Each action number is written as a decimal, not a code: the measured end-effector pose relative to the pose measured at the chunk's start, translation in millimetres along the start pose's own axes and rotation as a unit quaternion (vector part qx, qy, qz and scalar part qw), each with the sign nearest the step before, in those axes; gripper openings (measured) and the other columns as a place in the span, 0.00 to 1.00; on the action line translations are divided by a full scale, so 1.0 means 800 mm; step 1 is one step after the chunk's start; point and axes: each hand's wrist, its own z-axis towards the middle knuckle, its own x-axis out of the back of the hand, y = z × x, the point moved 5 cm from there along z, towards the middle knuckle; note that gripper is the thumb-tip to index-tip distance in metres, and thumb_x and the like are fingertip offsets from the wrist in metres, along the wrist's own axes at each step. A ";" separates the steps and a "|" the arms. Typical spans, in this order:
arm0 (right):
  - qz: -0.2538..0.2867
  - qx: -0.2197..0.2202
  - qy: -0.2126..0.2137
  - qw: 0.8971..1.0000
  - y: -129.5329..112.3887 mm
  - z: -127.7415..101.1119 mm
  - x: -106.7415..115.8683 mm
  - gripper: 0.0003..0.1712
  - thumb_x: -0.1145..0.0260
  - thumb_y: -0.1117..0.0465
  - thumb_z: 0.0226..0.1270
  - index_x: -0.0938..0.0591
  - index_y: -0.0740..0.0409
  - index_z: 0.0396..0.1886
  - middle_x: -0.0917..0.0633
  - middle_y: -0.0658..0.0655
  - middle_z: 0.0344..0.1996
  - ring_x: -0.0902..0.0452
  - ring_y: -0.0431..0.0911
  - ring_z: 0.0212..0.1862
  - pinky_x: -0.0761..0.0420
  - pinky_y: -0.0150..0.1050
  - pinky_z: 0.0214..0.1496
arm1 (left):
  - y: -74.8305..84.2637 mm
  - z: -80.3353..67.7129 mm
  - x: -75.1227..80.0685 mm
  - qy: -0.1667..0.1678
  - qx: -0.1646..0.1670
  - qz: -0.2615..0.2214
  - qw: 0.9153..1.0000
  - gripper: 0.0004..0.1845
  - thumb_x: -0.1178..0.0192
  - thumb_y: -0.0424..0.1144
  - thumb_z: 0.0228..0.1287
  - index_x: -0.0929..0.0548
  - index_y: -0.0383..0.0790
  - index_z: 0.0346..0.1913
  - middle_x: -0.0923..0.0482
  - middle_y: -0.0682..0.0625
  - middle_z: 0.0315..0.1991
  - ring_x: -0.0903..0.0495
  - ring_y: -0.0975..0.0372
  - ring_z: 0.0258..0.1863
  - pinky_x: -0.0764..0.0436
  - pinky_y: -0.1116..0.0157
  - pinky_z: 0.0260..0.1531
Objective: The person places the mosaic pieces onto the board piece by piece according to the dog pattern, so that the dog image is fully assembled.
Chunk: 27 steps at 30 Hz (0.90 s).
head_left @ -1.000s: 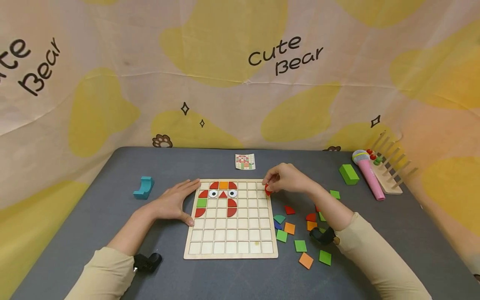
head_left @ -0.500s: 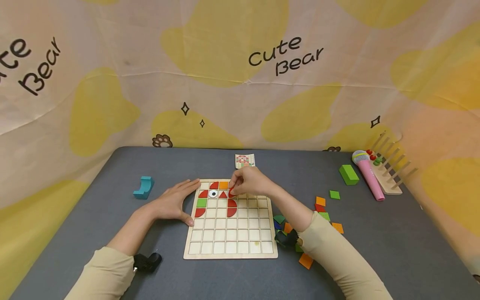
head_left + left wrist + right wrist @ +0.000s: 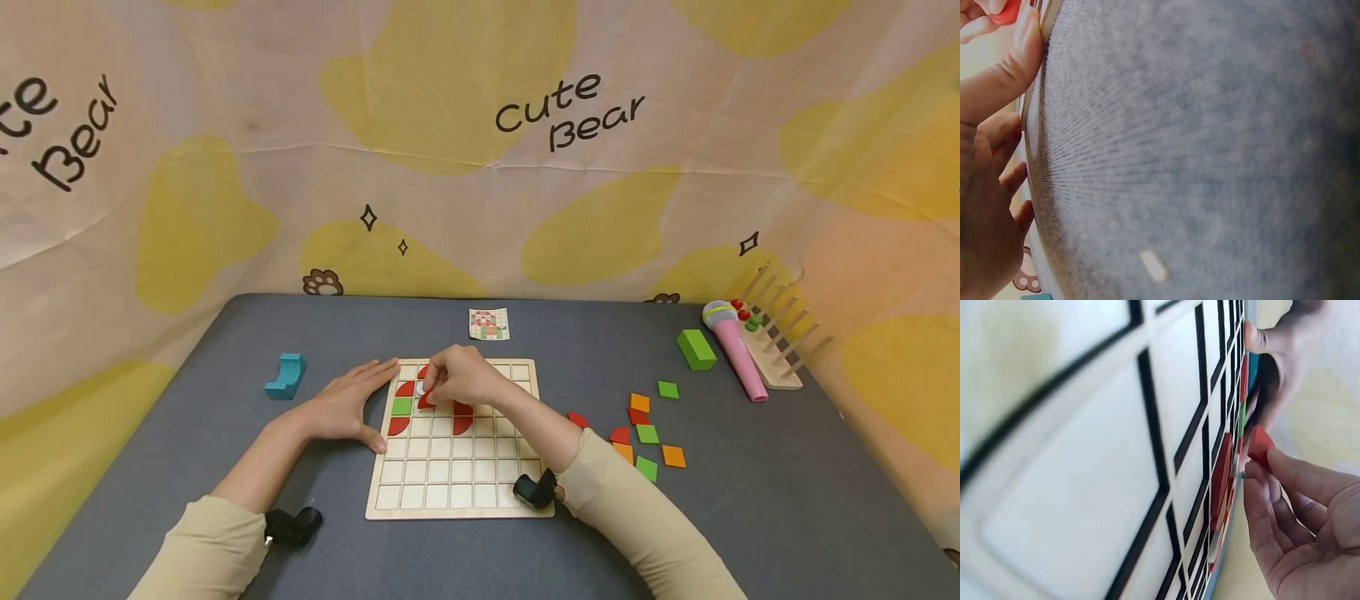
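My right hand (image 3: 465,379) pinches a small red wooden tile (image 3: 1260,445) between thumb and fingers, over the upper left of a wooden grid board (image 3: 487,472). Its exact shape is partly covered by the fingertips. My left hand (image 3: 341,408) lies spread along the board's left edge, with the thumb (image 3: 1013,72) against the side. A green square tile (image 3: 401,406) sits in the left column between red curved tiles, one of them a red quarter-circle (image 3: 398,426). Another red tile (image 3: 462,425) lies in the grid below my right hand, which hides several cells.
Loose red, orange and green tiles (image 3: 647,434) are scattered right of the board. A printed pattern card (image 3: 489,324) lies behind it. A teal curved block (image 3: 287,377) stands at left; a green block (image 3: 697,350), pink microphone (image 3: 736,350) and pegged wooden stand (image 3: 776,358) are at right.
My right hand has carried the red tile leftward from the board's right edge, across the grid to its upper left. My left hand has stayed at the left edge.
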 end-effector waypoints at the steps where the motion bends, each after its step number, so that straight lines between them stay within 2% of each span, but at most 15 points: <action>1: -0.006 0.002 0.001 1.000 -0.002 0.001 -0.002 0.05 0.25 0.68 0.54 0.13 0.55 0.29 0.11 0.53 0.27 0.23 0.34 0.26 0.26 0.25 0.32 | 0.000 0.000 0.000 0.000 -0.001 0.000 1.000 0.68 0.22 0.64 0.33 0.45 0.41 0.78 0.49 0.42 0.80 0.51 0.38 0.78 0.46 0.28 0.65; 8: -0.040 0.008 0.012 0.999 -0.010 0.004 -0.012 0.06 0.25 0.69 0.53 0.12 0.54 0.28 0.12 0.51 0.23 0.26 0.34 0.25 0.29 0.25 0.30 | -0.001 -0.001 -0.001 0.000 -0.002 -0.002 1.000 0.68 0.22 0.64 0.33 0.45 0.41 0.78 0.49 0.43 0.80 0.51 0.38 0.78 0.46 0.28 0.65; 18: -0.090 -0.003 0.025 0.996 -0.012 0.001 -0.013 0.05 0.25 0.68 0.53 0.11 0.53 0.28 0.11 0.49 0.23 0.25 0.35 0.29 0.28 0.28 0.36 | 0.000 -0.001 0.000 0.003 -0.003 -0.002 1.000 0.68 0.22 0.64 0.33 0.44 0.41 0.78 0.49 0.43 0.80 0.51 0.38 0.78 0.46 0.28 0.65; 27: -0.117 0.006 0.027 0.993 -0.016 -0.002 -0.012 0.05 0.25 0.67 0.54 0.10 0.53 0.29 0.09 0.49 0.28 0.19 0.41 0.36 0.24 0.30 0.40 | -0.001 -0.001 0.000 0.002 -0.001 0.000 1.000 0.68 0.22 0.64 0.33 0.44 0.41 0.78 0.49 0.43 0.80 0.51 0.38 0.78 0.46 0.27 0.65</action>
